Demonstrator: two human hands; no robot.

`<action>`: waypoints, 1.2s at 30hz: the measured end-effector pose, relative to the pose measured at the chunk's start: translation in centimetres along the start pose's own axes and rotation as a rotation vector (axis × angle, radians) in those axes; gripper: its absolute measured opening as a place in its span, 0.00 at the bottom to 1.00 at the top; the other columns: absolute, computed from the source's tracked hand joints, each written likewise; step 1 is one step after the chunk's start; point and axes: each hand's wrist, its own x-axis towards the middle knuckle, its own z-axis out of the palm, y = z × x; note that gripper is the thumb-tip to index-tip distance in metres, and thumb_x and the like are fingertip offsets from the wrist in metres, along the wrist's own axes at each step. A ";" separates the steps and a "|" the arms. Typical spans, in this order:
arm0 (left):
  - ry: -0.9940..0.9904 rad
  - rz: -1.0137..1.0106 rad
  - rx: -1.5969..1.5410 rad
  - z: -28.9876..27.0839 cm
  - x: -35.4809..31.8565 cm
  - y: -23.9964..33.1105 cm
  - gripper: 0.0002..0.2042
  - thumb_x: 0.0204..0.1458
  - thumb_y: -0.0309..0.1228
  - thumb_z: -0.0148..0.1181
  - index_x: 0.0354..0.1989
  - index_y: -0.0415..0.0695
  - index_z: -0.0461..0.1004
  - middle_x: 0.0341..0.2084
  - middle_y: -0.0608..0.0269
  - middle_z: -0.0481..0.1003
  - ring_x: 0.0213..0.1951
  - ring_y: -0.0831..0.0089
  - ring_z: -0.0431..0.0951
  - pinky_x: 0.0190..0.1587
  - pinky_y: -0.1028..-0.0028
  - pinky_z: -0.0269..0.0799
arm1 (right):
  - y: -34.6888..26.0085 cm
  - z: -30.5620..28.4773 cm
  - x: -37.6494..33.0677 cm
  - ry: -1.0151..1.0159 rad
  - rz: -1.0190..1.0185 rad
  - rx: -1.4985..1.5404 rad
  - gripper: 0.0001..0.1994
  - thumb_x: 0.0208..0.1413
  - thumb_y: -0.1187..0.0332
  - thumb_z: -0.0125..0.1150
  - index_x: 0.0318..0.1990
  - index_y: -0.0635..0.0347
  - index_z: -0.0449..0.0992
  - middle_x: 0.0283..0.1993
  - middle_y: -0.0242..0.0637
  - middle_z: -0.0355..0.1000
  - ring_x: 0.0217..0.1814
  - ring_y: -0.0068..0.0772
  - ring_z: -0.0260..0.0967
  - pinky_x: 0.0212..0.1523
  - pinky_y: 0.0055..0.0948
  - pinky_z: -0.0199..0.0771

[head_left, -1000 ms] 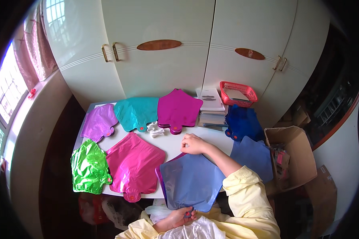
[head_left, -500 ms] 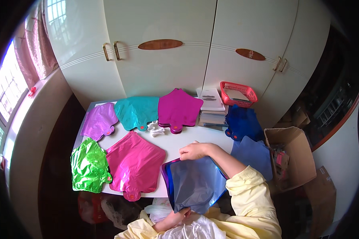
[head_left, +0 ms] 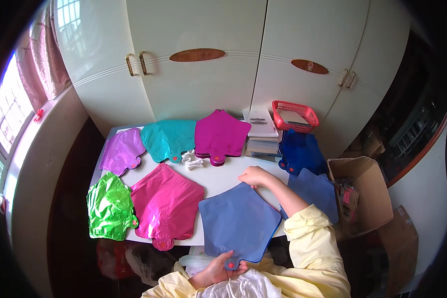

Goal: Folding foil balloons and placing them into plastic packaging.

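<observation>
Blue star balloon [head_left: 238, 223] flat, neck toward the person.

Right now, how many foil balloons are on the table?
8, each possibly a stack: purple, teal and magenta along the back; green and pink in front; dark blue and pale blue on the right; the blue one in both hands.

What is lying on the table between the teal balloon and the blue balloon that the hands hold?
In the head view, small white clips and bare white table lie between the teal balloon and the blue balloon.
</observation>
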 end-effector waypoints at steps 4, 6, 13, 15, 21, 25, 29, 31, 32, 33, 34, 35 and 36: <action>0.083 -0.078 0.007 -0.1 0.5 0.1 0.20 0.61 0.39 0.46 0.51 0.31 0.60 0.36 0.46 0.73 0.41 0.57 0.76 0.49 0.61 0.74 | 0.7 0.8 0.5 0.068 -0.035 0.116 0.15 0.53 0.60 0.53 0.29 0.64 0.78 0.23 0.39 0.73 0.20 0.24 0.69 0.20 0.24 0.68; 0.122 -0.096 0.018 0.4 0.6 0.3 0.20 0.61 0.39 0.46 0.50 0.32 0.60 0.35 0.47 0.73 0.41 0.57 0.76 0.48 0.62 0.75 | 0.6 0.7 0.3 0.053 -0.028 0.133 0.16 0.54 0.58 0.53 0.30 0.64 0.78 0.23 0.39 0.74 0.21 0.27 0.70 0.23 0.27 0.70; 0.137 -0.098 0.022 1.6 1.1 0.9 0.17 0.60 0.39 0.47 0.48 0.36 0.60 0.33 0.51 0.72 0.37 0.59 0.76 0.45 0.62 0.75 | 0.6 0.4 -0.4 0.059 -0.238 -0.156 0.20 0.57 0.51 0.50 0.39 0.57 0.79 0.34 0.46 0.76 0.42 0.51 0.73 0.46 0.40 0.70; 0.194 -0.096 -0.004 2.7 1.0 1.0 0.16 0.60 0.39 0.48 0.47 0.39 0.60 0.31 0.53 0.72 0.34 0.61 0.75 0.43 0.62 0.75 | 0.1 0.0 -0.7 0.084 -0.186 -0.164 0.19 0.57 0.52 0.51 0.38 0.58 0.79 0.35 0.46 0.76 0.41 0.49 0.73 0.45 0.39 0.71; 0.179 -0.074 0.037 2.8 1.6 1.4 0.14 0.59 0.39 0.48 0.45 0.42 0.59 0.28 0.56 0.70 0.28 0.67 0.71 0.39 0.65 0.74 | 1.5 0.5 -0.1 0.227 -0.248 -0.123 0.14 0.55 0.57 0.56 0.33 0.59 0.77 0.35 0.46 0.75 0.40 0.48 0.73 0.44 0.41 0.71; 0.202 -0.044 0.049 3.1 2.2 1.7 0.13 0.60 0.38 0.47 0.44 0.41 0.59 0.28 0.56 0.69 0.28 0.68 0.70 0.39 0.64 0.74 | 0.8 1.9 -1.6 0.563 -0.267 -0.155 0.13 0.53 0.59 0.59 0.40 0.58 0.72 0.43 0.47 0.70 0.44 0.50 0.71 0.45 0.42 0.72; 0.178 -0.034 0.032 3.2 2.4 1.9 0.12 0.60 0.37 0.46 0.42 0.41 0.60 0.27 0.56 0.69 0.27 0.68 0.69 0.38 0.64 0.74 | -0.2 5.9 -5.5 0.632 -0.573 -0.217 0.15 0.51 0.62 0.61 0.43 0.60 0.70 0.45 0.46 0.66 0.47 0.49 0.68 0.47 0.42 0.70; 0.143 -0.029 0.021 3.0 2.5 1.9 0.12 0.61 0.37 0.46 0.40 0.40 0.61 0.27 0.56 0.70 0.27 0.68 0.69 0.38 0.64 0.74 | -1.2 8.3 -8.7 0.623 -0.590 -0.262 0.14 0.50 0.62 0.62 0.42 0.59 0.72 0.46 0.42 0.66 0.48 0.45 0.68 0.46 0.40 0.70; 0.133 -0.025 0.017 3.1 2.4 1.9 0.12 0.61 0.37 0.45 0.40 0.40 0.62 0.27 0.56 0.70 0.27 0.68 0.69 0.39 0.63 0.74 | -1.3 9.1 -10.0 0.623 -0.588 -0.292 0.15 0.49 0.62 0.63 0.42 0.58 0.72 0.46 0.41 0.67 0.49 0.44 0.67 0.47 0.41 0.68; 0.126 -0.020 0.014 3.1 2.5 2.0 0.12 0.61 0.37 0.45 0.39 0.40 0.62 0.27 0.56 0.70 0.27 0.68 0.69 0.39 0.63 0.74 | -1.1 9.8 -10.7 0.622 -0.586 -0.319 0.16 0.48 0.62 0.63 0.43 0.58 0.72 0.47 0.40 0.67 0.51 0.43 0.66 0.49 0.42 0.67; 0.135 -0.014 0.020 3.1 2.6 1.9 0.12 0.61 0.37 0.45 0.39 0.39 0.62 0.27 0.56 0.70 0.27 0.68 0.69 0.39 0.63 0.74 | -0.7 10.5 -11.0 0.658 -0.594 -0.319 0.16 0.47 0.63 0.63 0.43 0.58 0.72 0.48 0.40 0.66 0.52 0.43 0.65 0.51 0.43 0.66; 0.143 -0.008 0.025 3.0 2.6 1.9 0.12 0.61 0.37 0.45 0.39 0.39 0.62 0.27 0.56 0.70 0.27 0.69 0.69 0.39 0.63 0.74 | -0.3 11.1 -11.1 0.693 -0.603 -0.319 0.17 0.47 0.63 0.63 0.44 0.58 0.71 0.49 0.41 0.66 0.53 0.43 0.64 0.52 0.43 0.64; 0.152 -0.005 0.033 3.0 2.7 1.8 0.12 0.61 0.38 0.45 0.39 0.39 0.62 0.27 0.56 0.70 0.27 0.69 0.68 0.39 0.63 0.73 | 0.1 11.5 -11.2 0.731 -0.607 -0.319 0.17 0.47 0.63 0.63 0.44 0.58 0.71 0.50 0.41 0.66 0.55 0.43 0.63 0.54 0.44 0.63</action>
